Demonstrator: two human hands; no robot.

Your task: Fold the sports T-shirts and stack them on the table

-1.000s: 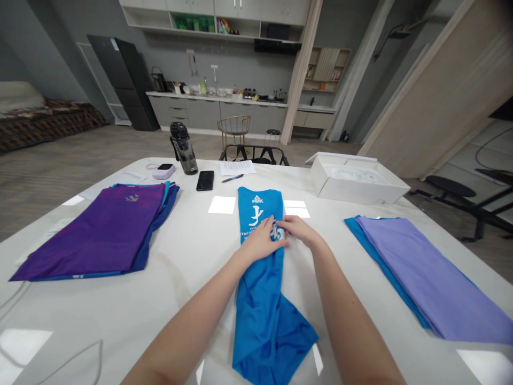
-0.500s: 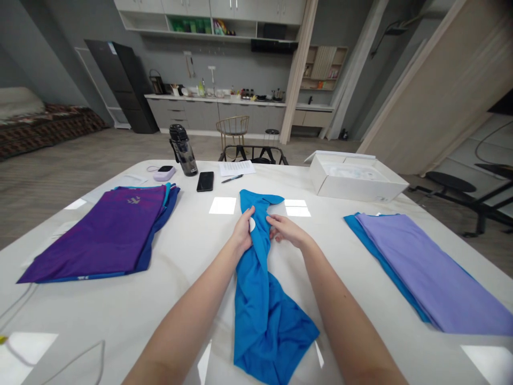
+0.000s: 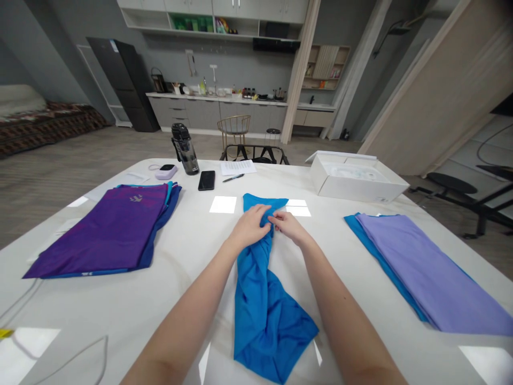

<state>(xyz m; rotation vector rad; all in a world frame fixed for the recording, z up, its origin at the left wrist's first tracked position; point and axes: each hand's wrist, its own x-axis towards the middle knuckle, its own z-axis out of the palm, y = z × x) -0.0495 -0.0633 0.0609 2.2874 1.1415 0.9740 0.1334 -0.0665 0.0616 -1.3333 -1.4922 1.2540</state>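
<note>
A blue garment point(image 3: 256, 321) of thin fabric lies lengthwise before me, twisted and bunched in its upper half, its lower end spread and creased. My left hand point(image 3: 251, 224) reaches over the narrow upper part, fingers curled onto the cloth, thumb near the right edge. Close beside it, my right hand point(image 3: 287, 225) pinches that right edge between thumb and fingers. Part of the fabric is hidden beneath my left hand. The garment's exact kind does not show.
Folded purple and blue garments point(image 3: 104, 230) are stacked at left; a lavender garment point(image 3: 425, 272) lies over a blue one at right. Along the far side of the white table point(image 3: 192, 326) are a water bottle point(image 3: 186, 152), phone point(image 3: 207, 181), pen point(image 3: 233, 178), paper point(image 3: 238, 167) and white box point(image 3: 356, 184).
My left hand has turned over from the garment's left side onto its top, covering the white patch seen before. My right hand has closed into a pinch on the edge.
</note>
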